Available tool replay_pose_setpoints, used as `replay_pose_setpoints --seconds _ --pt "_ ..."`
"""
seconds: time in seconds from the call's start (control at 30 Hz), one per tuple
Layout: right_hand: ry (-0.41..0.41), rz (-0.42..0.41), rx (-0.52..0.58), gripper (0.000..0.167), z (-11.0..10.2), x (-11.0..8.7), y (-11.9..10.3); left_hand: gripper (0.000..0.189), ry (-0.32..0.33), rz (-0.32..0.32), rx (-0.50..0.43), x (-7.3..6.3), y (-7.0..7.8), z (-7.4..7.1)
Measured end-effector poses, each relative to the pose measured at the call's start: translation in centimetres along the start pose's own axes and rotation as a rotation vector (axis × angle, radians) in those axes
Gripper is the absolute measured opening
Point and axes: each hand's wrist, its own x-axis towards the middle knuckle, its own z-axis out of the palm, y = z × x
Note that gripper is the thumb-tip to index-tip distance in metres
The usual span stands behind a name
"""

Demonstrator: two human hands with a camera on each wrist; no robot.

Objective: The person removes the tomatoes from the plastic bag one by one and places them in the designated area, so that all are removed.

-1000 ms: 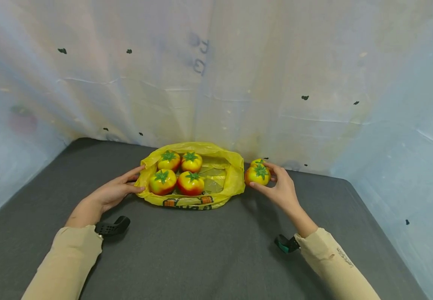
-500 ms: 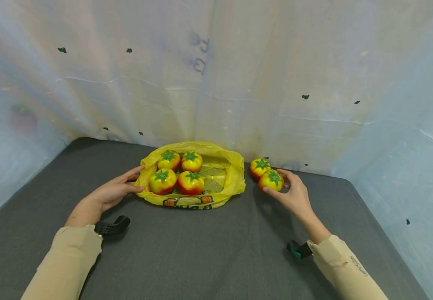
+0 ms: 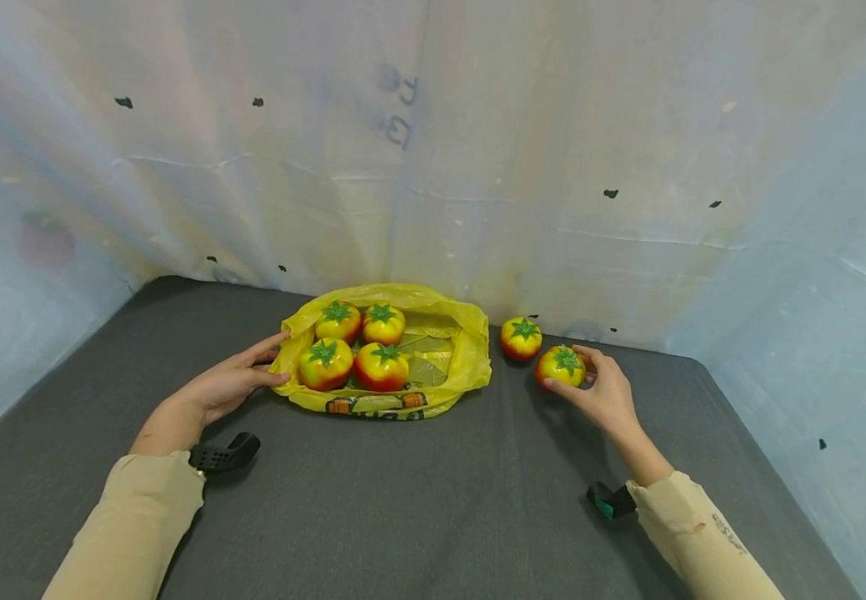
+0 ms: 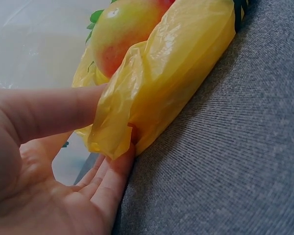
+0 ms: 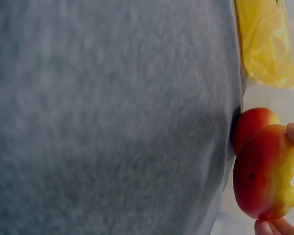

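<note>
A yellow plastic bag lies with its mouth spread wide, and several red-yellow tomatoes with green leafy tops sit in its left part. My left hand pinches the bag's left rim; in the left wrist view the thumb and fingers lie on either side of the yellow film. Right of the bag, my right hand grips one tomato between thumb and fingers. The right wrist view shows that tomato's red underside. Another tomato stands on the table between the bag and the held one.
Dark grey cloth covers the table. Directly behind it hangs a pale plastic sheet with small dark marks, and similar sheeting closes in the right side.
My right hand has moved right and slightly toward me with its tomato, away from the bag, uncovering the other loose tomato. My left hand and the bag have stayed put.
</note>
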Motion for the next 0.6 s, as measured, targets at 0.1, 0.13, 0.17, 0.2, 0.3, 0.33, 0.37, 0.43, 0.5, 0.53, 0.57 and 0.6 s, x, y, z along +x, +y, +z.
replay_pose_setpoints --seconds 0.1,0.13,0.17,0.2,0.3,0.33,0.37,0.43,0.5,0.53,0.57,0.6 --pt "-0.004 0.02 0.0 0.077 -0.2 0.4 0.5 0.09 -0.002 0.003 0.001 0.0 0.1 0.1" --pt "-0.006 0.028 -0.002 0.077 -0.2 0.5 0.7 0.09 -0.001 0.003 0.001 0.0 0.0 0.1" --pt "-0.009 0.037 -0.004 0.077 -0.2 0.7 0.9 0.09 -0.001 0.003 0.002 0.0 0.0 0.1" --pt "-0.012 0.046 -0.007 0.078 -0.2 0.8 1.0 0.09 0.0 0.001 0.002 -0.1 0.0 0.1" --pt "-0.005 0.068 -0.021 0.077 -0.3 1.3 1.6 0.09 0.005 -0.002 0.002 -0.1 0.0 0.1" --pt "-0.003 0.07 -0.024 0.077 -0.3 1.5 1.7 0.09 0.004 -0.003 0.001 -0.1 -0.1 0.1" --pt "-0.001 0.074 -0.026 0.077 -0.4 1.6 1.8 0.09 0.003 -0.002 0.0 -0.1 0.0 0.1" --pt "0.004 0.076 -0.029 0.077 -0.5 1.8 2.0 0.089 -0.001 0.001 -0.004 -0.1 0.0 0.1" --pt "0.006 0.081 -0.031 0.077 -0.6 2.0 2.1 0.088 -0.004 0.002 -0.007 -0.1 -0.1 0.1" --pt "0.006 0.083 -0.032 0.077 -0.6 2.0 2.1 0.088 -0.005 0.004 -0.008 -0.1 -0.1 0.1" --pt "0.008 0.086 -0.033 0.077 -0.6 2.1 2.1 0.088 -0.007 0.006 -0.008 -0.1 0.0 0.1" --pt "0.008 0.088 -0.035 0.077 -0.7 2.2 2.1 0.088 -0.006 0.004 -0.008 -0.1 -0.1 0.1"
